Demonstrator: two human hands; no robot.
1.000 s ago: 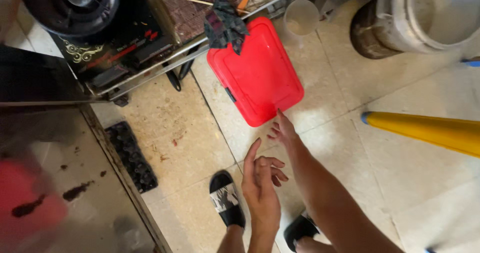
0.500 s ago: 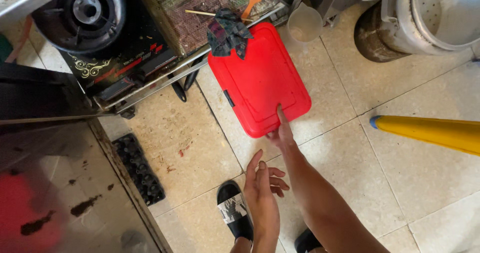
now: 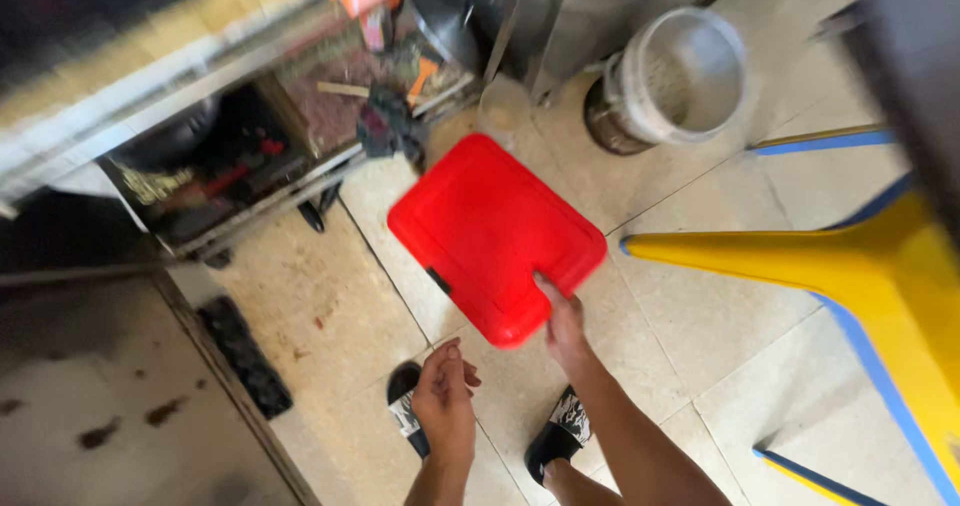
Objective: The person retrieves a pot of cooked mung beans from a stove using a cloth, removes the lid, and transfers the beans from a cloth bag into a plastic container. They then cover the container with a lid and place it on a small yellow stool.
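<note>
Right hand [image 3: 562, 324] gripping the near edge of a red plastic lid [image 3: 495, 234] low over the tiled floor [image 3: 690, 326], left hand [image 3: 445, 396] loosely curled and empty beside it, white bucket [image 3: 680, 81] beyond

We extend our right hand [image 3: 562, 323] forward and downward from the lower right, forearm straight and bare, wrist in line with the arm. Its fingers [image 3: 545, 288] point ahead and press against a flat edge; whether they curl under that edge cannot be told. Our left hand [image 3: 444, 398] hangs free, nearer the body and just left of the right forearm. Its fingers [image 3: 462, 368] are loosely curled inward, holding nothing. Both feet show below the hands, the left foot beneath the left wrist.
</note>
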